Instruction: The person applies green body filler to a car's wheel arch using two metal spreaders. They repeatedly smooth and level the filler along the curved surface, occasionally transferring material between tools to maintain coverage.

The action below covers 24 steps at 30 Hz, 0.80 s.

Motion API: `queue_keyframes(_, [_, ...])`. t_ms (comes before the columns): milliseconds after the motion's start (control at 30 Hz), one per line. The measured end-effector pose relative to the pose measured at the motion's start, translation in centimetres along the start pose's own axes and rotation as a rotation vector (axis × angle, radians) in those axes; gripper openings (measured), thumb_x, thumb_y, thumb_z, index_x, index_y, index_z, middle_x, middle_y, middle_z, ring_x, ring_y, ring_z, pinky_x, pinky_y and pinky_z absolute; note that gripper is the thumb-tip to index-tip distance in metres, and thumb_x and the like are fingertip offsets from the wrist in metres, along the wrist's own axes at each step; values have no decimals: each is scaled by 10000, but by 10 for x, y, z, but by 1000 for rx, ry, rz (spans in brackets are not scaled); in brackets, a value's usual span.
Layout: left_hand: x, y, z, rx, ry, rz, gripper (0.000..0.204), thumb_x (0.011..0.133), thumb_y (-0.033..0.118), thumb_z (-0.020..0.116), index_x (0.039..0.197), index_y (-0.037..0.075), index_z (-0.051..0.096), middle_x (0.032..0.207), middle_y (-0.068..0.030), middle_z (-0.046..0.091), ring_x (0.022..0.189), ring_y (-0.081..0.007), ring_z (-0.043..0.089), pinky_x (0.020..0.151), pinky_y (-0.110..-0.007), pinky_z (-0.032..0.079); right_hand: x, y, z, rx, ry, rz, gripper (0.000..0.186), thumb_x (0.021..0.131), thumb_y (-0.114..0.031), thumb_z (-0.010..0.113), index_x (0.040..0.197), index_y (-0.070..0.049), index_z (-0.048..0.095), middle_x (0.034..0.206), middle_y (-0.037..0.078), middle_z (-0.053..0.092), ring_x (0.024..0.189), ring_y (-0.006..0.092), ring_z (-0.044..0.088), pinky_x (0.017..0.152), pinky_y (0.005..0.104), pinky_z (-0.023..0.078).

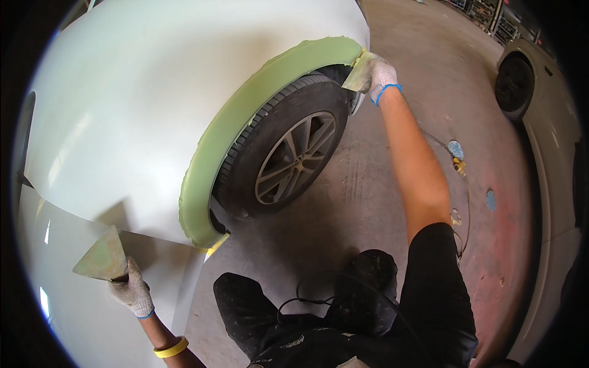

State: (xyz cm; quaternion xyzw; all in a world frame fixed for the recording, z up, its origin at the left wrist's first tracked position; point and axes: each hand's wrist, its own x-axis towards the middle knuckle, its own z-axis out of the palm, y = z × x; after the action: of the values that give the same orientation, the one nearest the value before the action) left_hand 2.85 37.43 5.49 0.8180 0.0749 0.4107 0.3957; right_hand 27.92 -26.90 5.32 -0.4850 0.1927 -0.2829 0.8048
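Observation:
My right hand [381, 76], in a white knit glove, presses a flat putty spreader [359, 73] against the far end of the green filler band [245, 116] that runs around the wheel arch of a white car panel [141, 104]. My left hand [130, 289], also gloved, holds a second flat triangular spreader [103, 257] smeared with green filler, raised in front of the lower door area. The tyre and grey alloy wheel [293, 158] sit under the arch.
I crouch on a stained concrete floor [362, 202]. An air hose with a brass fitting [458, 164] and two blue sanding discs [491, 199] lie at the right. Another white car [540, 92] with a black tyre stands at the far right.

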Motion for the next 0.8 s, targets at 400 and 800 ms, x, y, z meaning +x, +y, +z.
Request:
queue_keyframes(400, [-2, 7, 8, -70, 3, 25, 163, 816, 23, 691, 953, -34, 626, 825, -50, 650, 691, -96, 576, 632, -245, 487, 51, 14, -6, -197, 2, -35, 328, 808, -133, 499, 1077, 30, 596, 979, 177, 614, 829, 279, 580, 769, 398, 477])
queue_keyframes(800, [-2, 4, 10, 50, -44, 20, 203, 800, 109, 742, 932, -4, 637, 818, -31, 652, 685, -92, 562, 637, -254, 469, 10, -3, 34, -590, 116, -396, 358, 788, -150, 526, 1108, -19, 618, 1010, 240, 624, 907, 392, 607, 808, 419, 487])
